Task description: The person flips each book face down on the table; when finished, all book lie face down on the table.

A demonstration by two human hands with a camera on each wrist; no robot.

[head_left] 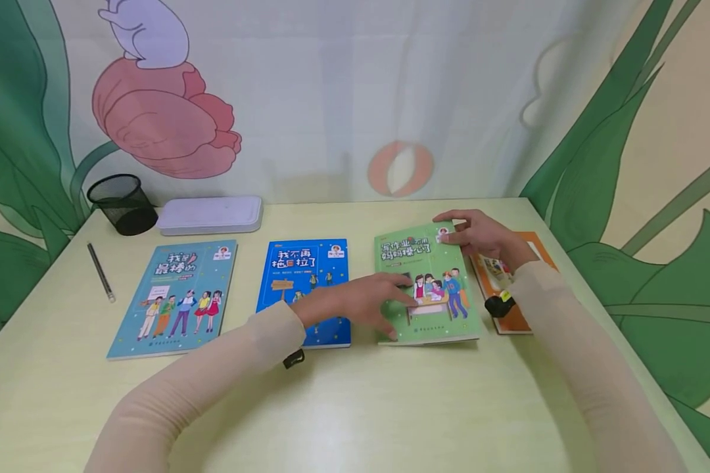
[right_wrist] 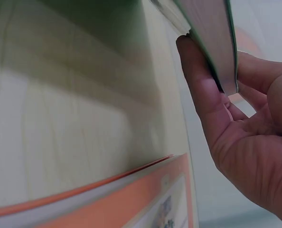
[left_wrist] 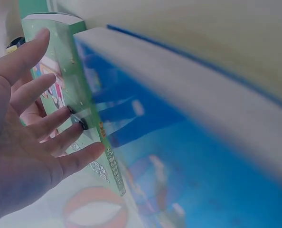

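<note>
A green book (head_left: 428,289) with cartoon children on its cover is slightly raised on its right side. My right hand (head_left: 482,234) pinches its top right corner; in the right wrist view, thumb and fingers lie on either side of the green book's page block (right_wrist: 212,38). With fingers spread, my left hand (head_left: 378,303) lies over the left part of the green cover; whether every fingertip touches it I cannot tell. Beneath the left wrist lies a blue book (head_left: 325,335), partly hidden. An orange book (head_left: 511,323) lies partly under the right forearm.
A teal book (head_left: 177,295) lies at the left of the table (head_left: 355,420), with a pencil (head_left: 100,272) beside it. Behind stand a black mesh pen holder (head_left: 122,203) and a pale lilac pencil case (head_left: 210,214), near the curtain (head_left: 307,98) at the back edge.
</note>
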